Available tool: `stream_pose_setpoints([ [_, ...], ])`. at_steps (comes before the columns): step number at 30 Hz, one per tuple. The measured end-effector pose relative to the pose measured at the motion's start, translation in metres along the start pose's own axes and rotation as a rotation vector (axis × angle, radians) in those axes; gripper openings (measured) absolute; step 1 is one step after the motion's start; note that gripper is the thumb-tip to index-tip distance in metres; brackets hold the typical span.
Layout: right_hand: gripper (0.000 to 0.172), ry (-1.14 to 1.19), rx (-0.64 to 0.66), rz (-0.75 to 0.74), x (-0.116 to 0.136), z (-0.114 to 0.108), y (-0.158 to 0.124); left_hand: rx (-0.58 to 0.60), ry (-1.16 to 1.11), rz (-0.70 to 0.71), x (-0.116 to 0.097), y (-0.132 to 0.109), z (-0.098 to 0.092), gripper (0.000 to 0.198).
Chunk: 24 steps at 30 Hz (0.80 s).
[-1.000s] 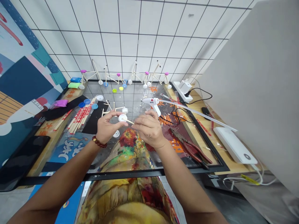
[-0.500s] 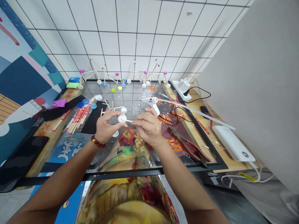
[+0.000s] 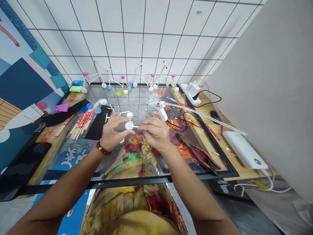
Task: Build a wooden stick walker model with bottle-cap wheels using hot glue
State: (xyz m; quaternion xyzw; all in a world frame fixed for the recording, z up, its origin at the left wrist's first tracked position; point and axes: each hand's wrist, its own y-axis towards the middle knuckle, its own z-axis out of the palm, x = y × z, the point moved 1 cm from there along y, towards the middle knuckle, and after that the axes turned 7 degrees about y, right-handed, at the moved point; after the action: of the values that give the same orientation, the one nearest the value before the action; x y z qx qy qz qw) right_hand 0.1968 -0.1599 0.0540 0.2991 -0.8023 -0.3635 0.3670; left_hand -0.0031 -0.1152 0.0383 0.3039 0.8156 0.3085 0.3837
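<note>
Between the thumb and fingers of my left hand (image 3: 111, 133) is a white bottle cap (image 3: 128, 125), its hollow side partly facing me. My right hand (image 3: 156, 132) pinches a short wooden stick (image 3: 135, 126), whose left end reaches the cap; whether it is fixed there I cannot tell. Just beyond the fingers lies another white cap (image 3: 129, 115) beside thin stick pieces. A white glue gun (image 3: 157, 104) rests past my right hand, with a long clear glue stick (image 3: 207, 117) running out to the right.
Several stick-and-cap models (image 3: 123, 77) stand along the tiled wall. Red-wrapped chopsticks (image 3: 84, 122) and blue caps (image 3: 97, 111) lie left. Pliers (image 3: 195, 152), black cable and a power strip (image 3: 189, 96) are right. A phone (image 3: 24, 169) lies at the left edge.
My left hand and the white cap have shifted slightly to the right. My right hand keeps its pinch on the stick, almost in the same place.
</note>
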Motion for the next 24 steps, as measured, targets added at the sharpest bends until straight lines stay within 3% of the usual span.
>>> stream_pose_setpoints([
  [5, 0.019, 0.004, -0.027, -0.010, -0.001, 0.002, -0.001, 0.007, 0.026, 0.057, 0.000, 0.001, 0.000, 0.037],
  [9, 0.009, -0.022, -0.013, 0.096, -0.002, 0.002, -0.001, 0.028, 0.038, 0.065, -0.001, 0.000, 0.000, 0.040],
  [16, 0.012, 0.046, 0.004, 0.228, -0.009, 0.004, -0.001, -0.008, -0.019, -0.038, -0.006, 0.000, 0.000, 0.036],
  [24, 0.013, 0.105, 0.057, 0.274, -0.018, 0.008, -0.005, 0.007, -0.050, -0.021, -0.017, 0.003, -0.003, 0.029],
])
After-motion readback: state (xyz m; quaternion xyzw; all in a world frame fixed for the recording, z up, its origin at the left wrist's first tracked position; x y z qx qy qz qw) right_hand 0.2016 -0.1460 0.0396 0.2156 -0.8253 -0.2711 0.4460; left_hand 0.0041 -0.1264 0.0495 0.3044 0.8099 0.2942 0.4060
